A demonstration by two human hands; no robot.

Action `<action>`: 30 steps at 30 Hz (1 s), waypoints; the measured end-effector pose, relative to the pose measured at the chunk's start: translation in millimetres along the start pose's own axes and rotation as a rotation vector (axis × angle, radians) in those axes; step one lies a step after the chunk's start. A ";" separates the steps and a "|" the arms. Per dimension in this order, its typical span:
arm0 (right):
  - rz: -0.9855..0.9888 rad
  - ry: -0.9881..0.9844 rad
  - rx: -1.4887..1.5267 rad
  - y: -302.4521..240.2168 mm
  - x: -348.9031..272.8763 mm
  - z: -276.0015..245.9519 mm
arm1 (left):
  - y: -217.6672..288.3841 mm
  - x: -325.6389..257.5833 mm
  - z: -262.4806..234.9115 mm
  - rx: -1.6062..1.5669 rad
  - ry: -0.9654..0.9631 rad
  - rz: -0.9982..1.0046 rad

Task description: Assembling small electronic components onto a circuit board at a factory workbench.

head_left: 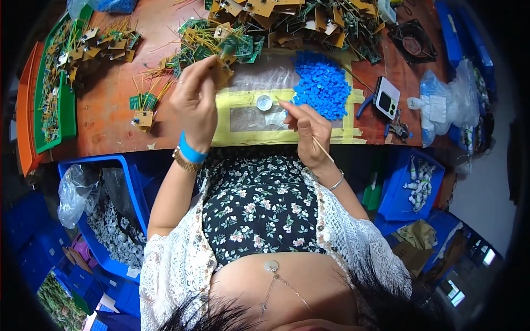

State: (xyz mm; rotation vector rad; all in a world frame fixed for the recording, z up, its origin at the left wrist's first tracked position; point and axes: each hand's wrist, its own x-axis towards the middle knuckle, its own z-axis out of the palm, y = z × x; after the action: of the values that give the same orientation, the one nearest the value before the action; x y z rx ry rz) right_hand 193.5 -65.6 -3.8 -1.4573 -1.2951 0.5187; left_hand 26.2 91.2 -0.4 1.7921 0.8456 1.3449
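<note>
My left hand point(196, 102) is raised over the table with its fingers pinched on a small circuit board point(223, 73), orange-tan with a blurred green part. My right hand point(311, 132) grips a thin wooden stick point(323, 150), whose near end slants out below the palm. The stick's other end points toward a small round white dish point(264, 103), apart from it. Beside that hand lies a spread of small blue pieces point(320, 83) on a work surface edged with yellow tape point(243, 97).
Piles of wired circuit boards point(298, 25) cover the far side. One wired board point(143, 117) lies left. A green tray point(67, 113) of boards stands far left. At right are a phone point(386, 98), a black fan point(412, 41) and plastic bags point(450, 99). Blue bins point(132, 187) flank my lap.
</note>
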 end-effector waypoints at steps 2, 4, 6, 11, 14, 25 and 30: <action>0.010 -0.041 0.017 2.1 1.9 1.1 | 7.8 -9.2 -4.6 -0.111 0.028 -0.119; 0.109 -0.049 0.010 0.5 4.5 5.2 | 18.9 -18.4 -11.1 -0.168 0.025 -0.245; 0.107 -0.046 -0.004 2.7 4.9 8.0 | 16.0 -25.5 -17.5 -0.140 0.021 -0.214; 0.054 -0.072 -0.091 7.3 5.9 8.6 | 19.7 -33.5 -24.7 -0.225 0.171 -0.320; 0.028 -0.085 -0.103 7.8 6.7 10.3 | 24.7 -35.1 -27.4 -0.071 0.190 -0.162; -0.031 -0.068 0.201 -15.8 9.6 6.6 | 27.0 -48.8 -10.9 -0.302 -0.057 -0.555; -0.004 -0.125 0.334 -25.6 15.9 17.2 | 33.6 -54.1 -8.2 -0.554 -0.207 -0.780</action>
State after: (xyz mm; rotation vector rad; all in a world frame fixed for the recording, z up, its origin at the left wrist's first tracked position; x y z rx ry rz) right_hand 172.9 -48.3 18.2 -1.1594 -1.2387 0.7930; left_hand 8.0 29.8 3.2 0.9812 0.8259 0.7536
